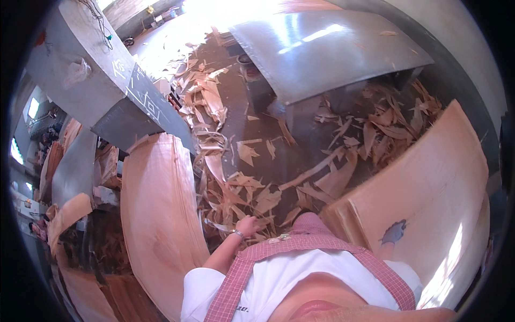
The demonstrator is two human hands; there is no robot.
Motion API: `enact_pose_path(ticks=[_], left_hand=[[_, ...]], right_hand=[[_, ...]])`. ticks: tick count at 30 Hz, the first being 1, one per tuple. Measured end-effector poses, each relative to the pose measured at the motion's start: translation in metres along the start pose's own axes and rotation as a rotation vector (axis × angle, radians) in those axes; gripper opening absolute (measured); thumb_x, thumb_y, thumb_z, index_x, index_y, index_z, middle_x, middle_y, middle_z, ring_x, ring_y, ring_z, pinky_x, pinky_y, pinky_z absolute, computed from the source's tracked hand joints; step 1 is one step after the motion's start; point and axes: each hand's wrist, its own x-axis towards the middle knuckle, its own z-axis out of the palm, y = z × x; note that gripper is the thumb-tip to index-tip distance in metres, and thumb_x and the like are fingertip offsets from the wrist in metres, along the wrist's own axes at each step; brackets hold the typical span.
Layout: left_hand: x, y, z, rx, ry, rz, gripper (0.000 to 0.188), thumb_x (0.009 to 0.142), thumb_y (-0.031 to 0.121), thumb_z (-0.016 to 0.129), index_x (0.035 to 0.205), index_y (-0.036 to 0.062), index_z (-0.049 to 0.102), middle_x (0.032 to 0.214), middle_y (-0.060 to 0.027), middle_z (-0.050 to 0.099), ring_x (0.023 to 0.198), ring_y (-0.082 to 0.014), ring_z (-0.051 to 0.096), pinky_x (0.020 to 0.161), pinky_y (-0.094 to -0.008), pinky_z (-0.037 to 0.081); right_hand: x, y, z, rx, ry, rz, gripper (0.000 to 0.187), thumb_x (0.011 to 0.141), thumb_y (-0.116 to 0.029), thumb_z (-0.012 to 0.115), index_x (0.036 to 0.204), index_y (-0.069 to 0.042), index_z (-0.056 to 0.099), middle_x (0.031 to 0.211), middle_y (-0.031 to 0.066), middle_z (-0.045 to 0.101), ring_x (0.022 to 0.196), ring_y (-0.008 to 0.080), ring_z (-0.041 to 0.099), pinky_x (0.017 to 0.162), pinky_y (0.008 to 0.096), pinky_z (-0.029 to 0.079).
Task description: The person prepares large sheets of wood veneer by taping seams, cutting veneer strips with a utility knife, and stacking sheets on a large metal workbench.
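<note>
My left hand (248, 226), bare and with a watch (237, 233) on its wrist, hangs in front of my apron above thin wood scraps. Its fingers look loosely apart, and I see nothing held in them. A grey glove covers my right hand (394, 232), which lies spread on the top sheet of a tall stack of wood veneer (429, 177) at my right. Another stack of veneer sheets (158, 198) stands at my left, apart from my left hand.
Torn veneer scraps (249, 153) litter the dark floor ahead. A shiny metal-topped table (332, 53) stands beyond them, with a bucket (248, 67) by its left side. A thick grey pillar (115, 86) rises at the left. More veneer sheets (70, 209) lie farther left.
</note>
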Motion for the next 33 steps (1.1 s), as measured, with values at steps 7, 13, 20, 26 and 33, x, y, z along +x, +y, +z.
enact_pose_path(ticks=[7,13,20,26,33], left_hand=[[0.204,-0.072,-0.206,-0.203,0.517,-0.028,0.039,0.083,0.041,0.064,0.069,0.0041,0.066,0.076,-0.0132,0.067,0.070,-0.0305,0.065,0.067,-0.0430,0.051],[0.285,-0.245,-0.319,-0.535,0.460,-0.252,0.037,0.081,0.035,0.074,0.096,0.0006,0.067,0.079,-0.0099,0.069,0.068,-0.0180,0.065,0.065,-0.0344,0.053],[0.348,-0.354,-0.428,-0.673,0.146,-0.617,0.036,0.080,0.028,0.074,0.102,0.0007,0.064,0.086,-0.0094,0.069,0.070,-0.0179,0.066,0.062,-0.0334,0.055],[0.526,-0.484,-0.576,-0.777,0.149,-0.695,0.030,0.082,0.022,0.072,0.100,0.0010,0.063,0.086,-0.0085,0.068,0.068,-0.0171,0.064,0.059,-0.0322,0.054],[0.837,-0.622,-0.884,-0.894,0.383,-0.483,0.022,0.084,0.016,0.070,0.098,0.0014,0.062,0.087,-0.0076,0.067,0.065,-0.0162,0.063,0.055,-0.0309,0.053]], right_hand=[[-0.085,-0.032,0.391,0.311,-0.351,-0.139,0.037,0.093,-0.051,0.055,0.084,-0.015,0.058,0.065,-0.0023,0.050,0.048,0.0155,0.042,0.046,0.0316,0.039],[-0.266,-0.036,0.739,0.114,-0.480,0.143,0.046,0.091,-0.062,0.052,0.091,-0.018,0.065,0.055,-0.0002,0.052,0.045,0.0139,0.048,0.042,0.0288,0.039],[-0.486,-0.052,1.035,0.351,-0.869,0.341,0.040,0.093,-0.052,0.056,0.089,-0.012,0.055,0.058,-0.0015,0.049,0.048,0.0145,0.049,0.042,0.0318,0.044],[-0.573,-0.038,1.263,0.405,-0.757,0.356,0.045,0.091,-0.056,0.058,0.088,-0.011,0.056,0.056,-0.0003,0.048,0.043,0.0155,0.047,0.039,0.0333,0.042],[-0.641,-0.076,1.474,0.350,-0.453,0.162,0.042,0.090,-0.050,0.063,0.074,-0.011,0.056,0.050,-0.0004,0.045,0.034,0.0142,0.042,0.031,0.0313,0.034]])
